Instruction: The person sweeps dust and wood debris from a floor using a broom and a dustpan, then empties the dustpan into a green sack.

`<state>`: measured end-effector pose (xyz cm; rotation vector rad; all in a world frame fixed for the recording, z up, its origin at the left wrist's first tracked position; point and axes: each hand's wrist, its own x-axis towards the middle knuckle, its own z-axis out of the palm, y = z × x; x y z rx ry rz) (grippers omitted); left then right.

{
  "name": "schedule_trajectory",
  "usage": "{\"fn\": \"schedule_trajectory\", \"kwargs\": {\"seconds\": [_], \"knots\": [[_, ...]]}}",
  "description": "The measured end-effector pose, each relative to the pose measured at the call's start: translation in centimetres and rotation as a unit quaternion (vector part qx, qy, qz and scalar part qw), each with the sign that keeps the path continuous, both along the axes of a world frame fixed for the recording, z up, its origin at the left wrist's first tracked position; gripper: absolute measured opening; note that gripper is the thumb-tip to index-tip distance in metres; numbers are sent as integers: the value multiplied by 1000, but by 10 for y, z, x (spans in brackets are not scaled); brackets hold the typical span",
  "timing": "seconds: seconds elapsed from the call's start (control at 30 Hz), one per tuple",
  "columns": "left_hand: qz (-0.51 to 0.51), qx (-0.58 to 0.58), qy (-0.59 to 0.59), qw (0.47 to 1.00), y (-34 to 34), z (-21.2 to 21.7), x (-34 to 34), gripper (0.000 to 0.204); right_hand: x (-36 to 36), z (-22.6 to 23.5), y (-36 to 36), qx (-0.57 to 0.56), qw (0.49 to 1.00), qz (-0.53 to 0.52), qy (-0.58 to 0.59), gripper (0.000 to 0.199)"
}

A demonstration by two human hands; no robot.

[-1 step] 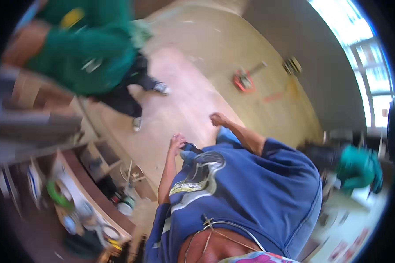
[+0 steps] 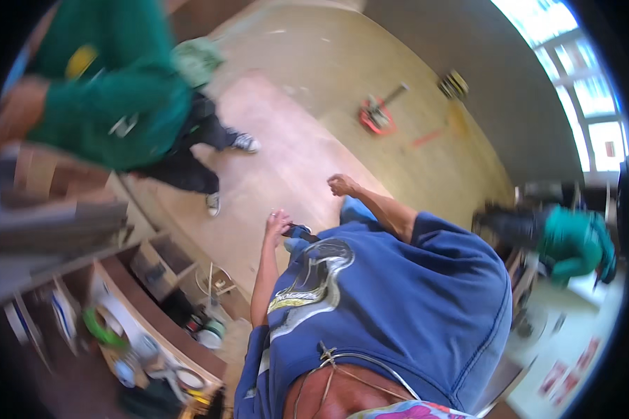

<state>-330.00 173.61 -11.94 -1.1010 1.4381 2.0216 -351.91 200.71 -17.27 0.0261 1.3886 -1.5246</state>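
Right of the brown wooden compartmented shelf unit (image 2: 145, 311), the left hand (image 2: 278, 222) hung with fingers loosely open, seemingly empty, nearest a dark strap-like item (image 2: 302, 232); farther right, the right hand (image 2: 341, 185) had fingers curled inward, any contents impossible to tell. Both arms were bent, perhaps merely at ease. The unit held a green ring-shaped roll (image 2: 94, 327) and a white-and-green cylindrical tub (image 2: 211, 335), likely for ready reach.

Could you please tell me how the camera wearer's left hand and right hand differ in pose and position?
The left hand has its fingers loosely open, while the right hand is curled into a loose fist. The left hand is near a dark item at the waist; the right hand sits higher in the picture, against the floor. Both are bare, and neither visibly holds anything.
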Motion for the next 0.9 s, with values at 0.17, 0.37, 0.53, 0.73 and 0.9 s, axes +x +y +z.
{"fn": "schedule_trajectory", "kwargs": {"seconds": [0.17,0.37,0.53,0.73,0.9], "knots": [[-115,-103,23,988,102,15,-85,55,-1,-33,214,85,987,-120,-60,28],[-228,-126,-120,958,152,27,-137,51,14,-35,341,124,935,-328,-43,26],[-258,-170,-13,951,233,32,-256,48,-5,-20,442,259,907,-329,-55,25],[-341,-140,47,928,323,11,-400,50,-63,-13,461,281,885,-366,-69,26],[-416,-145,50,896,383,-42,-493,57,-112,-22,456,247,902,-347,-72,28]]}}
